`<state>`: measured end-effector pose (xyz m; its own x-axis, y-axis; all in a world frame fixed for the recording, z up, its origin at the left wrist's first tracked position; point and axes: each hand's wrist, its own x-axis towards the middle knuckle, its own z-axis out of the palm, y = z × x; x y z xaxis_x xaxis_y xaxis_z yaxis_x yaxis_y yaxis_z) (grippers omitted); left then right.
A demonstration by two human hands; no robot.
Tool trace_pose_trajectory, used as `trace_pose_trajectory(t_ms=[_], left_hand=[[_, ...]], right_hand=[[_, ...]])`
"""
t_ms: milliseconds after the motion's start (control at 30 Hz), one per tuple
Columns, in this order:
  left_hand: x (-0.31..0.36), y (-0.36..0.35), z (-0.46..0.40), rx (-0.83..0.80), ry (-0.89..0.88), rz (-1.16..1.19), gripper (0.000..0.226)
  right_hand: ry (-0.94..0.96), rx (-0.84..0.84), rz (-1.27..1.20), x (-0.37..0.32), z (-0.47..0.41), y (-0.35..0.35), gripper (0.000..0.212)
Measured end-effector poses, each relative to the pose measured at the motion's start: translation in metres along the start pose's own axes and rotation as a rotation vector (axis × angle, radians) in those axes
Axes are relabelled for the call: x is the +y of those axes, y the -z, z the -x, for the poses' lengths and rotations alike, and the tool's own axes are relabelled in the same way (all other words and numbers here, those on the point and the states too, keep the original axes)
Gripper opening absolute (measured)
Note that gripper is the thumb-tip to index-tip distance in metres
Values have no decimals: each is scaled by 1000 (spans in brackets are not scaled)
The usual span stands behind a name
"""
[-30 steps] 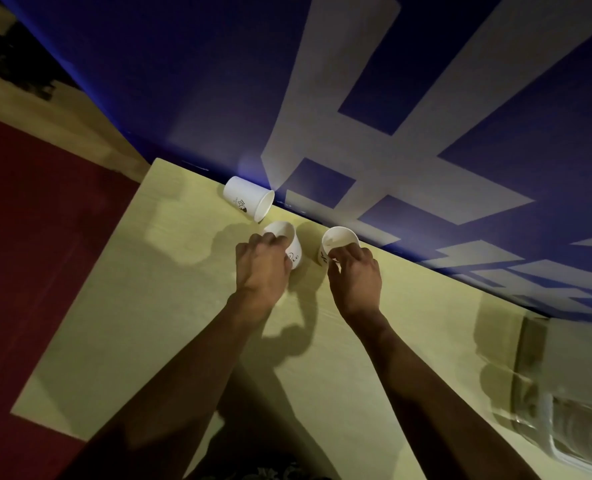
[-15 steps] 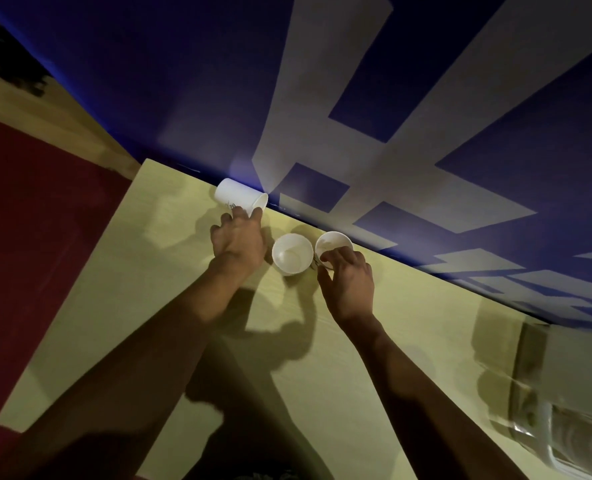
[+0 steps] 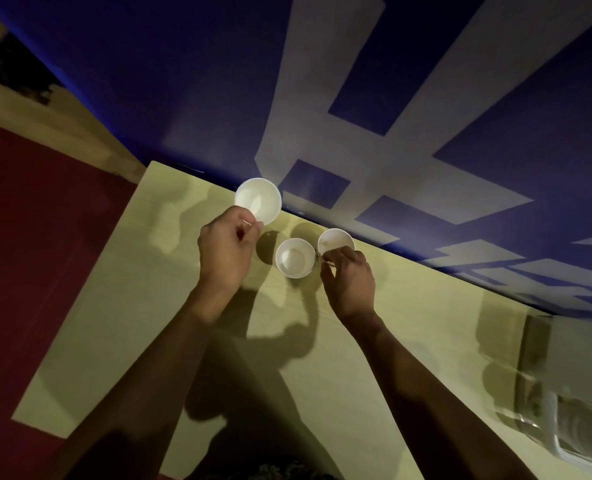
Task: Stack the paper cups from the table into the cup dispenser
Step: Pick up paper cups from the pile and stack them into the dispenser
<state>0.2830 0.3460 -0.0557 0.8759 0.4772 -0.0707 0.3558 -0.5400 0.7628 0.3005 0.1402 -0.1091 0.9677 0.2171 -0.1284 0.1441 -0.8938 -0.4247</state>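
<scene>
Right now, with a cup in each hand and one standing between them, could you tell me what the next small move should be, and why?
Probably lower the left hand's cup into the middle cup. The left hand pinches its rim, mouth up, and the middle cup stands free and open on the table, so nesting them makes a stack before the dispenser.

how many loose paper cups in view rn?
3. One pinched by the left hand at the far table edge, one free in the middle, one gripped by the right hand. Dispenser contents too blurred to count.

Matt paper cups (image 3: pixel 295 258) (pale wood-grain table (image 3: pixel 374 341))
</scene>
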Motion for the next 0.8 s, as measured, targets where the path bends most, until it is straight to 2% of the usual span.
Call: trace_pose_trajectory(t_ms=[100,233,433,500,567,733,800], left_hand=[[15,3,15,-73,167,305,11],[13,-10,29,-224,298,423,12],[5,-33,39,-305,269,169,5],[8,-35,41,-323,203,68,3],[11,-35,44,-347,142,-6,9],[14,-35,55,-207,-193,-373,26],[13,-43,56,-292,-227,-436,33]], right_hand=[[-39,6,-28,0,6,4,19],[-73,11,-30,1,14,10,17],[-70,31,-49,3,23,16,16],[-69,31,-48,4,25,16,16],[-69,34,-54,5,26,16,15],[-41,49,-47,6,25,17,15],[-15,56,-42,7,27,18,15]])
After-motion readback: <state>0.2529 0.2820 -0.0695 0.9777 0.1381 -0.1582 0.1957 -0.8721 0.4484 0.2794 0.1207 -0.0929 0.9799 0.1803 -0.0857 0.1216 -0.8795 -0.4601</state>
